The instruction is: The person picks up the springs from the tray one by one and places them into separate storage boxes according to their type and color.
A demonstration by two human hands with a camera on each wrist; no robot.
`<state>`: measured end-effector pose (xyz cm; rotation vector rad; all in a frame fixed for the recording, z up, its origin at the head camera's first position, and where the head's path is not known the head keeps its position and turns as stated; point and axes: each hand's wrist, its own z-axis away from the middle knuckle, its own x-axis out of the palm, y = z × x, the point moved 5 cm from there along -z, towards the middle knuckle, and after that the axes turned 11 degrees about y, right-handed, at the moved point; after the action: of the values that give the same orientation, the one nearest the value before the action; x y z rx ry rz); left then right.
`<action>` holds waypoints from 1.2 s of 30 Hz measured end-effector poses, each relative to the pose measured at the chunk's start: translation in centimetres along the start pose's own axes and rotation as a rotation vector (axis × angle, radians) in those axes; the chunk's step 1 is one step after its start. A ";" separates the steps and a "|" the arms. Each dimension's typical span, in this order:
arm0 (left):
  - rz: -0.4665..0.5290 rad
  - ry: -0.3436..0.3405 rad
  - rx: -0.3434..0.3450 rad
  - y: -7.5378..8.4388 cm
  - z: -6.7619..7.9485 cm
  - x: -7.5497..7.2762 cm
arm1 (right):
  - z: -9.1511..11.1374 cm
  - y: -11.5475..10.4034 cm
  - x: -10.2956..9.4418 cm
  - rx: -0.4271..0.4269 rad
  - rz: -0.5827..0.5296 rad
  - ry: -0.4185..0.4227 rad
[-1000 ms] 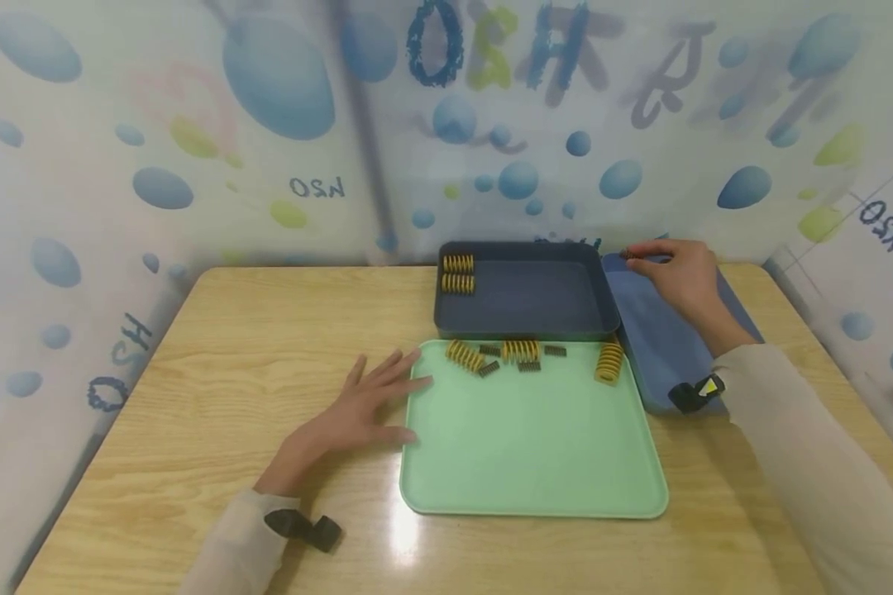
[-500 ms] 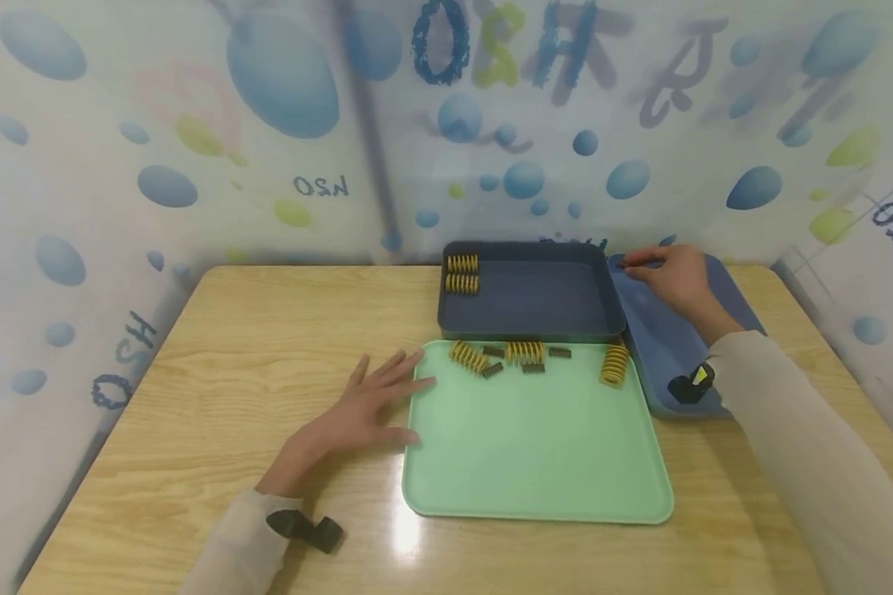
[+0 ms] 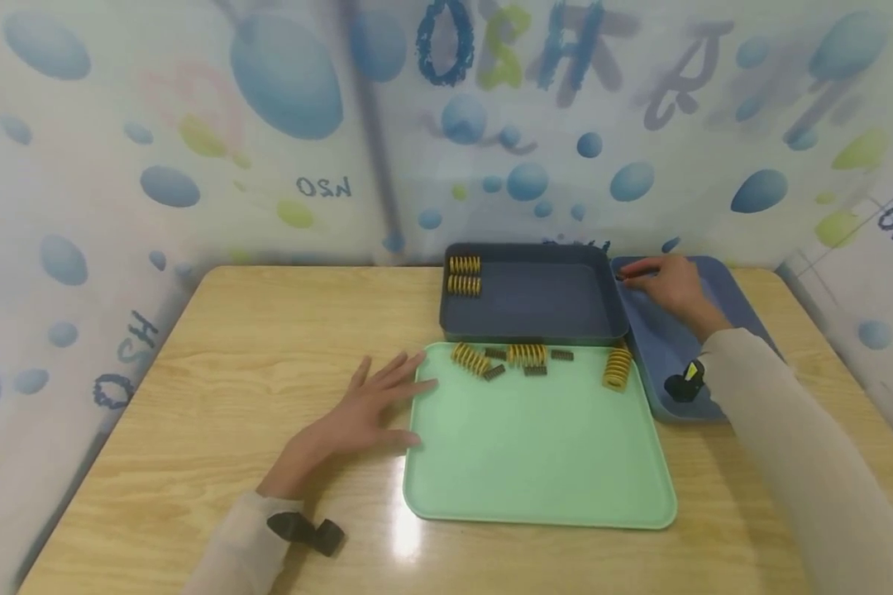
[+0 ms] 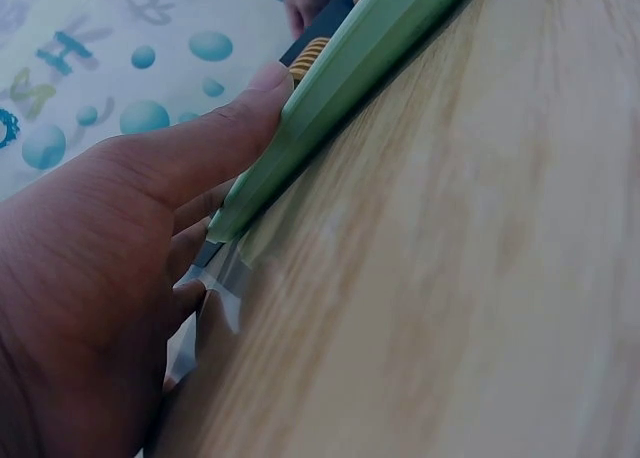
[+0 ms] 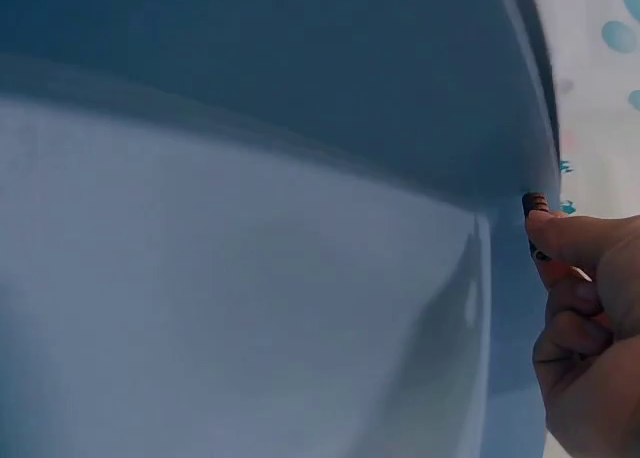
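My right hand [image 3: 670, 285] pinches a small dark spring [image 5: 535, 204] between thumb and fingers. It is over the far left corner of the blue tray [image 3: 666, 364]. My left hand [image 3: 360, 413] is spread out at the left edge of the green tray [image 3: 543, 454]. In the left wrist view its thumb [image 4: 230, 138] lies along that tray's rim. Along the green tray's far edge lie several small dark springs [image 3: 536, 371] and large yellow ones, among them a slanted yellow spring [image 3: 470, 359], a middle yellow spring [image 3: 527, 355] and a right-hand yellow spring [image 3: 617, 368].
Behind the green tray stands a dark navy tray [image 3: 543, 302], with two yellow springs [image 3: 465, 275] side by side at its left end. All three trays sit close together on a wooden table [image 3: 283, 330]. A patterned white curtain [image 3: 268, 165] hangs behind the table.
The right hand, still pinching the small dark spring, has come slightly down and nearer within the blue tray's far left corner. The left hand stays at the green tray's edge.
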<state>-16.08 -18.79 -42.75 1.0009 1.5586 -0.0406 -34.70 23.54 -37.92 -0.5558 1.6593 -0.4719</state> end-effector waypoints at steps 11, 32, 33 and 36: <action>-0.003 -0.016 -0.018 0.0 0.3 0.3 | -0.2 1.1 1.2 0.003 0.000 -0.022; 0.005 -0.016 -0.015 -0.3 0.1 0.2 | -0.8 1.3 1.8 -0.075 0.031 0.084; 0.004 -0.016 -0.016 -0.3 0.1 0.2 | -0.8 1.2 1.8 -0.081 0.028 0.094; 0.001 -0.017 -0.023 -0.3 0.1 0.1 | -1.0 1.0 1.5 -0.093 0.012 0.104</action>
<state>-16.12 -18.98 -43.00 0.9808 1.5402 -0.0308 -35.95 23.49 -39.54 -0.5974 1.7904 -0.4223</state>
